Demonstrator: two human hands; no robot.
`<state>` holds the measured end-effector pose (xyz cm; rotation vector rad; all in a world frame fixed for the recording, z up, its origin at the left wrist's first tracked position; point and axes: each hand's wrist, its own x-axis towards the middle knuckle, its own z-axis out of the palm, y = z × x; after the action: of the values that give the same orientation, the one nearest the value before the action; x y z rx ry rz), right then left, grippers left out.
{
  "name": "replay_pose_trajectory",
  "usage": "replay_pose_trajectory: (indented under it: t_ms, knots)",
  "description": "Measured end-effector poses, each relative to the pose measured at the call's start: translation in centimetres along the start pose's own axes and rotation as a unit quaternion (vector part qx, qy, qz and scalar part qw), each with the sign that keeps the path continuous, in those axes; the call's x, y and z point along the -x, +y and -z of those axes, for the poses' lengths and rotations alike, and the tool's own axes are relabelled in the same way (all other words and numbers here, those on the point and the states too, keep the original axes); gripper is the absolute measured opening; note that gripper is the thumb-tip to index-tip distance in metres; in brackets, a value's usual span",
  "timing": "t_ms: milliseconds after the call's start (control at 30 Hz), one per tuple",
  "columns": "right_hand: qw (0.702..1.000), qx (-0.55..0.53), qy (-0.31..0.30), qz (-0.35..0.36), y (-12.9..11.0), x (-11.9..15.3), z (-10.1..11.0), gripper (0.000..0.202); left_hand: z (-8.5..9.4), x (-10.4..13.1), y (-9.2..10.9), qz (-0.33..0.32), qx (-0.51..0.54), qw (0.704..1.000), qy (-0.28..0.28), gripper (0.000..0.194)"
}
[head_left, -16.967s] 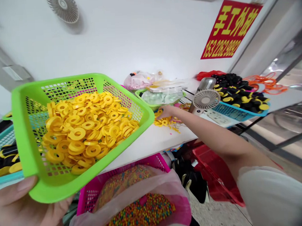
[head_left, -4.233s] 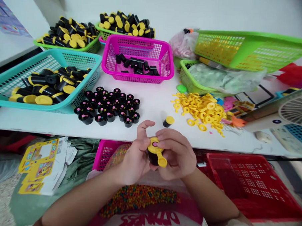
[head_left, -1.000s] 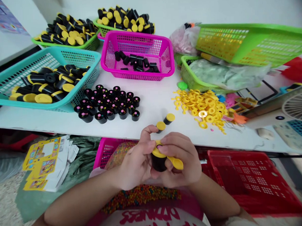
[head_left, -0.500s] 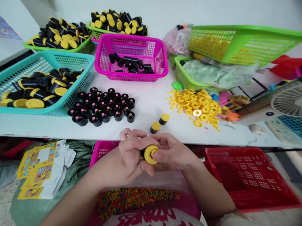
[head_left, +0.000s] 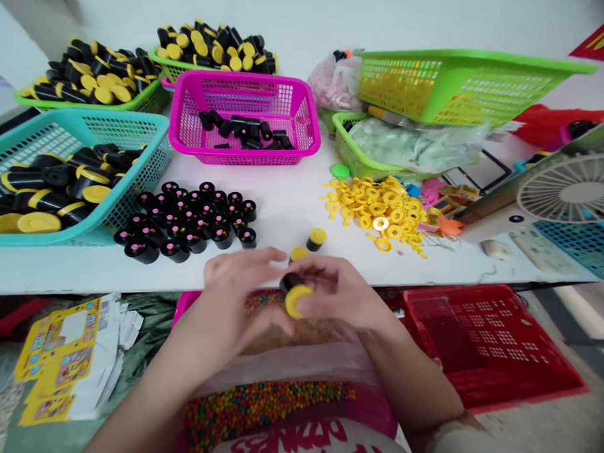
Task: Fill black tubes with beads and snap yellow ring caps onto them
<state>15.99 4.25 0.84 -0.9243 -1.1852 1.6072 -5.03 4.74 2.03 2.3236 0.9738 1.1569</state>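
Note:
A black canister with a yellow cap (head_left: 298,300) is gripped between the thumb and fingers of my right hand (head_left: 337,293), above the table's front edge. My left hand (head_left: 237,296) is just left of it, thumb and fingers spread, with nothing between them. Two more yellow-capped canisters stand upright on the table, one (head_left: 316,239) behind my right hand and one (head_left: 298,254) partly hidden by it. Several open black canisters (head_left: 196,240) with pink and coloured bits inside stand grouped at the left. A pile of yellow ring pieces (head_left: 394,210) lies to the right.
A turquoise basket (head_left: 89,229), a magenta basket (head_left: 246,155) and green baskets (head_left: 475,58) stand around the white table (head_left: 281,201). At the right is a fan (head_left: 575,191). Below are a red crate (head_left: 504,404) and a bag of coloured beads (head_left: 270,405).
My left hand has let go of the canister and moved left, its fingers opening. The canister stays in my right hand, now tilted with its black body showing. The view has shifted slightly right.

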Motion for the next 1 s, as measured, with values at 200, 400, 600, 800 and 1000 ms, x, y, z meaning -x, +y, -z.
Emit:
replay_pose_trajectory:
  t_ms: [200, 400, 600, 800, 1000]
  knots:
    - [0.923, 0.331, 0.126, 0.149, -1.2, 0.7, 0.1, 0.032, -1.6, -1.2, -2.9, 0.156, -0.387, 0.908, 0.025, 0.034]
    - [0.829, 0.548, 0.033, 0.103, 0.9, 0.5, -3.0, 0.028, -2.0, -2.2, -3.7, 0.157, -0.430, 0.886, -0.072, 0.036]
    - [0.748, 0.655, 0.073, 0.080, 2.0, -0.9, -3.2, 0.039, -1.5, -2.4, -3.4, 0.136, -0.413, 0.899, -0.054, 0.026]
    - [0.711, 0.674, 0.127, 0.153, 4.1, -2.2, -2.0, 0.028, -1.1, -1.3, -2.2, 0.078, -0.401, 0.913, -0.008, 0.022]
    - [0.735, 0.630, 0.212, 0.135, 0.6, -0.2, -0.9, 0.032, -0.9, -0.9, -1.4, 0.104, -0.289, 0.951, -0.038, 0.019]
